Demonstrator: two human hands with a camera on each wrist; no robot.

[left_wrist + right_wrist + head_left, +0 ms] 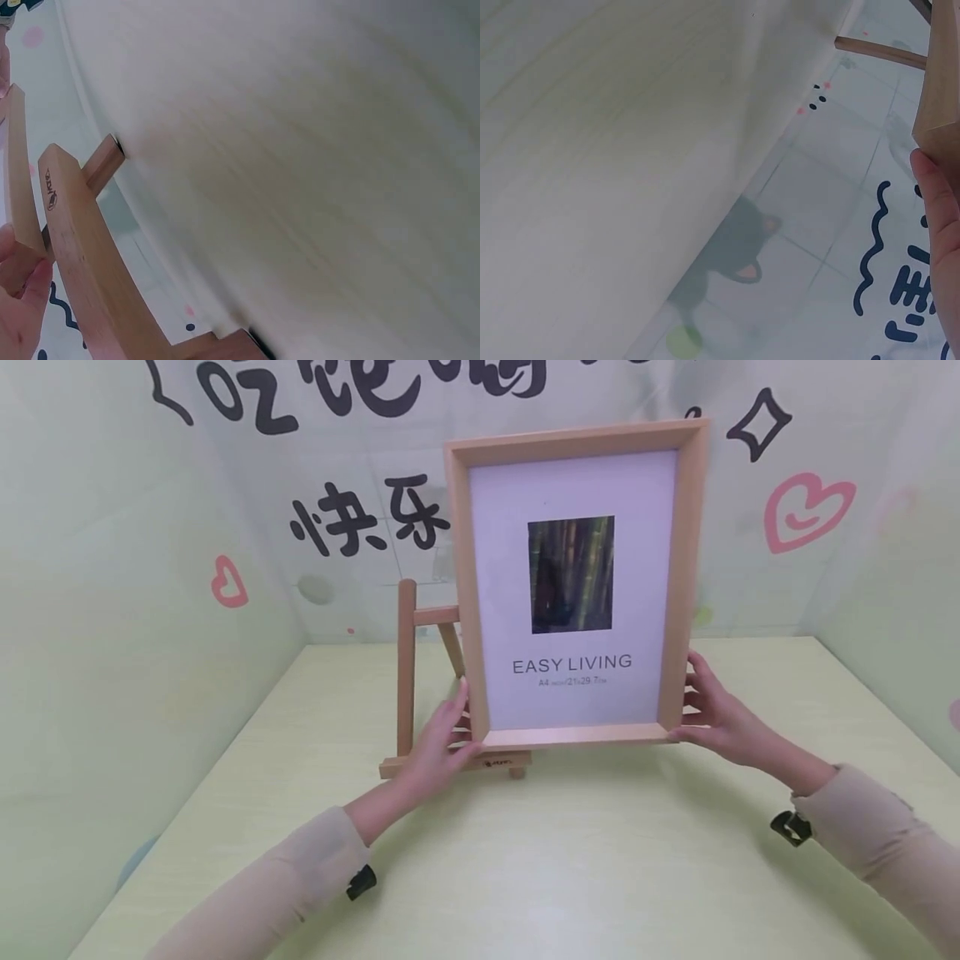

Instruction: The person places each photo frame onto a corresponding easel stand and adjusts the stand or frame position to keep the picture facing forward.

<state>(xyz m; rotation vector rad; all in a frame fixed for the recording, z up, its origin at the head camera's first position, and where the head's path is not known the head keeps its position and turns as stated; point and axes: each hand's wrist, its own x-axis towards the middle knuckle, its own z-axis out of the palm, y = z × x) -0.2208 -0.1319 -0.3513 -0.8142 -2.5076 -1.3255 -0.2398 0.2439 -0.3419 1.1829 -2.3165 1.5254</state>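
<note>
Both hands hold a light wooden picture frame [573,739] upright, its white insert printed "EASY LIVING" below a small bamboo picture. My left hand [438,739] grips the lower left corner, thumb in front and fingers along the side. At the lower right corner my right hand [720,714] grips the other side in the same way. Behind the frame, to the left, stands a small wooden easel [406,668], partly covered by it. In the left wrist view the frame's bottom edge [26,195] is beside the easel's ledge [90,255]. The right wrist view has the right thumb [934,187] against the frame's corner.
The pale table [525,860] reaches back to a white wall covering [360,443] with black characters and pink hearts. Side panels [112,610] close in the left and right. Dark wrist camera mounts [362,882] sit under both sleeves.
</note>
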